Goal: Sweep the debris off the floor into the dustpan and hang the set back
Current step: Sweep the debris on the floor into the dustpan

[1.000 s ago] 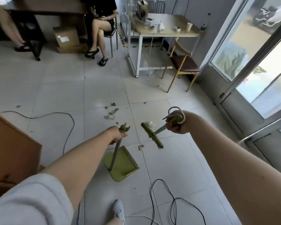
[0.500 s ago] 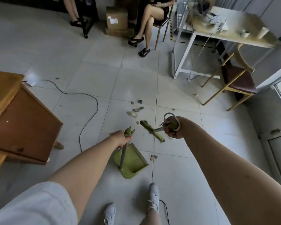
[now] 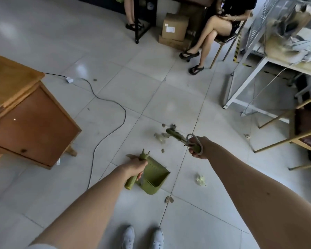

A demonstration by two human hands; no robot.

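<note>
Item: sweeping set, in use.
My left hand (image 3: 136, 167) grips the dustpan (image 3: 153, 177) handle; right hand (image 3: 197, 148) grips the broom (image 3: 175, 134), debris (image 3: 160, 137) just beyond the pan's mouth.

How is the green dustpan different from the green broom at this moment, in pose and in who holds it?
The dustpan sits low at the floor near the feet, while the broom reaches forward, its head among the debris. The left hand grips the dustpan's handle; the right hand grips the broom's handle. The dustpan is a wide open scoop, the broom a narrow bar. Both are olive green with long handles.
</note>
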